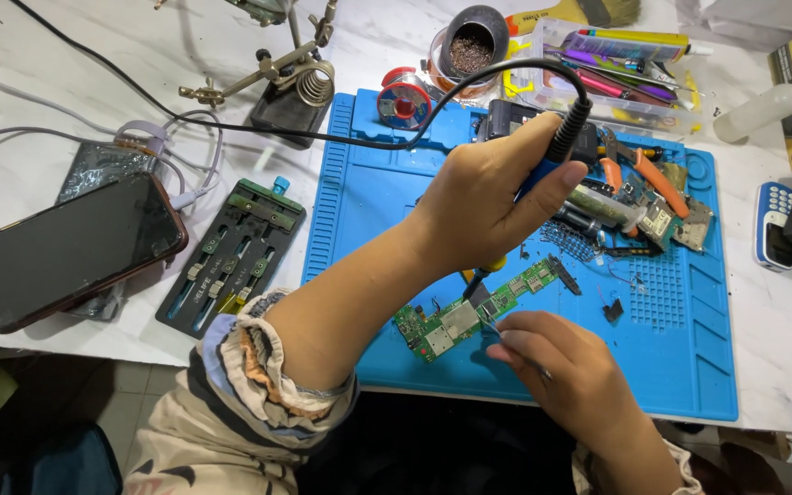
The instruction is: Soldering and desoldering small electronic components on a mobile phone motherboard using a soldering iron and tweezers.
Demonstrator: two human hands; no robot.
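Green circuit board (469, 316) lies flat near front edge of blue silicone work mat (689, 367); looks thin, stiff, light, fragile w/ tiny parts, so best held by bare edges. Left hand (497, 197) fingers wrapped round soldering iron (543, 160), tip down on board. Right hand (570, 367) pinches thin tweezers (517, 351) beside board. Mat sits on white marble-look table (48, 73); smartphone (66, 249) well left of mat.

Left hand (488, 197) closed around blue-handled soldering iron (543, 156), tip down at green circuit board (469, 316) on blue mat (680, 357). Right hand (556, 367) pinches thin metal tool (515, 353) (tweezers or wire, cannot tell) at board edge. Dark phone (71, 247) lies on white surface (66, 73).
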